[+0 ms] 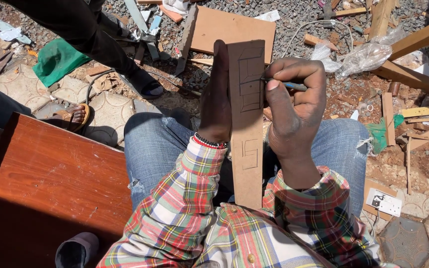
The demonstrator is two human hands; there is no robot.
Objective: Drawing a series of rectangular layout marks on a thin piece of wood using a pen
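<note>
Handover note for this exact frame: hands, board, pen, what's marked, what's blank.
Left hand: flat against the left edge of the narrow board, holding it upright over the lap.
Right hand: pinches a pen, tip at the board's right edge near the top.
Board: lower end rests near the plaid shirt, top points away from the person.
Done: angular outlines drawn at the top and one small figure lower down.
Left: the stretch between them and the bottom part show no marks.
Nearby: reddish wooden panel on the left, wood scraps on the gravel to the right, another person's sandalled foot.
</note>
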